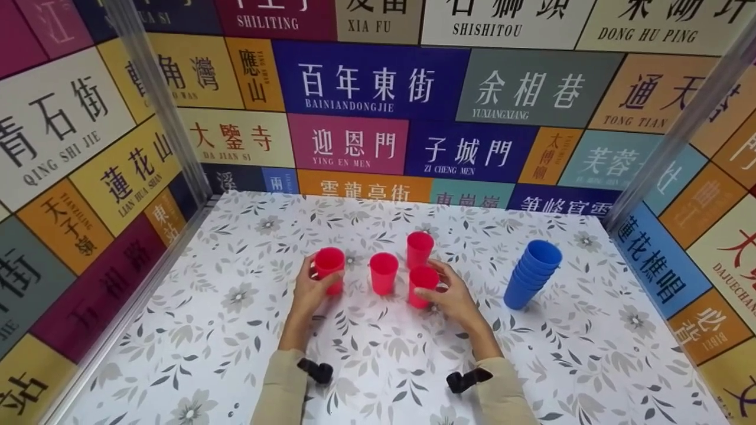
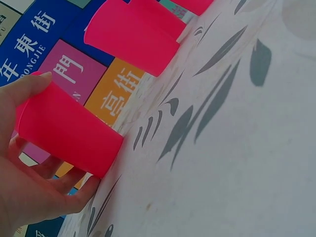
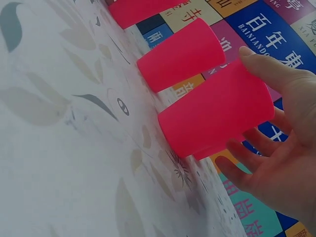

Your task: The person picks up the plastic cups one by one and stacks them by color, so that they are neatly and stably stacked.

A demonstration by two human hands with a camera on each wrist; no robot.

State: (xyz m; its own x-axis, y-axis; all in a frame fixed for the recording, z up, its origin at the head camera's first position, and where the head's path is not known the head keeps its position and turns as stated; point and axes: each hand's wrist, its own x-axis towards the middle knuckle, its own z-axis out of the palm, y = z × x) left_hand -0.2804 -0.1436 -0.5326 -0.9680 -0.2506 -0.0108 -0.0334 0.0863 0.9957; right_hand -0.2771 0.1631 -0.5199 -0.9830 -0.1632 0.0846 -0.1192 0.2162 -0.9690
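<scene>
My left hand (image 1: 308,290) holds the leftmost red cup (image 1: 329,261), thumb on the near side and fingers round the far side. In the left wrist view this cup (image 2: 69,131) stands upright on the table, fingertips low on its wall. A second red cup (image 1: 384,275) stands between my hands, touched by neither. My right hand (image 1: 459,298) holds the front right red cup (image 1: 420,282). In the right wrist view the thumb lies near the rim of this cup (image 3: 217,111), with the fingers spread along its other side. Another red cup (image 1: 420,247) stands just behind it, partly hidden.
A leaning-looking stack of several nested blue cups (image 1: 531,275) stands to the right of my right hand. The table (image 1: 366,366) wears a white floral cover. Walls (image 1: 372,82) of coloured sign panels enclose its back and sides, with clear strips at the corners.
</scene>
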